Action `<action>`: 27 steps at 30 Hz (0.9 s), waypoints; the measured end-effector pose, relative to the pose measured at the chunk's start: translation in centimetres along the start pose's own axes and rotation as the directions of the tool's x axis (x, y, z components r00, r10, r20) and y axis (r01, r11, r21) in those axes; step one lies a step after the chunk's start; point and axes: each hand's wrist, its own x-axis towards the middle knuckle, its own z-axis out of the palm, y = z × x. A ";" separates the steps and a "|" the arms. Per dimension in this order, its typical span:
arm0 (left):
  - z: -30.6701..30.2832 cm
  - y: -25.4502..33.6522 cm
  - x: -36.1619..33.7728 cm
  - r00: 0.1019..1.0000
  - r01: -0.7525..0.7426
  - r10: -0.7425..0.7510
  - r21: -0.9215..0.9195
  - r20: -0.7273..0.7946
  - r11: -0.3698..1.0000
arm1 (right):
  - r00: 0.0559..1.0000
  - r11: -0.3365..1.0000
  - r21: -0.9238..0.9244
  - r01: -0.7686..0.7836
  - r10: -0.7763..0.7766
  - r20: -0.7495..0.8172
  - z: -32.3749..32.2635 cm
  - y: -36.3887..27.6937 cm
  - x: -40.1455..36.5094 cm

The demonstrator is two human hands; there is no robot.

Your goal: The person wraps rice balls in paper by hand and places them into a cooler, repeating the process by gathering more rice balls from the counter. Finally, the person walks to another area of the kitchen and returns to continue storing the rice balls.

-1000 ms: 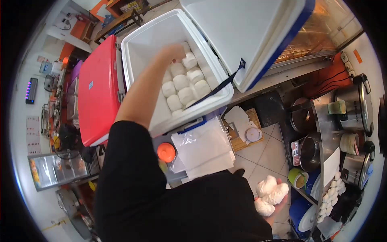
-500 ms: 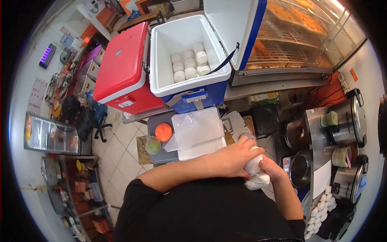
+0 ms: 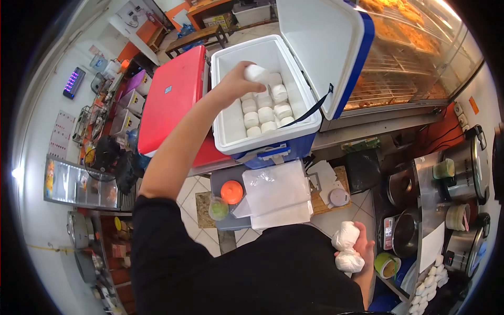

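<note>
My left hand (image 3: 237,84) is inside the open blue-and-white cooler (image 3: 223,126), its fingers wrapped round a white wrapped bundle (image 3: 256,73). Beneath and in front of it, several similar white bundles (image 3: 266,114) stand in rows on the cooler's floor. Close to my body on the right, my right hand (image 3: 363,249) holds two more white bundles (image 3: 346,235), one above the other, with its fingers partly behind them. The cooler's lid (image 3: 325,47) is raised on the right.
A closed red cooler (image 3: 173,100) stands left of the blue one. Below them lie plastic sheets (image 3: 278,194), an orange lid (image 3: 231,192) and a green item in a bag (image 3: 218,209). A glass food cabinet (image 3: 399,58) stands right, above shelves with pots (image 3: 462,163).
My left hand has moved from beside my right hand up into the blue cooler with a bundle. My right hand stays low with two bundles. The view has shifted, so the coolers appear lower.
</note>
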 end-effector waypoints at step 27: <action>13.8 -18.6 10.7 0.967 -0.150 0.001 0.569 0.253 0.808 | 0.865 0.956 0.104 0.274 -0.199 -0.460 2.1 6.2 -1.9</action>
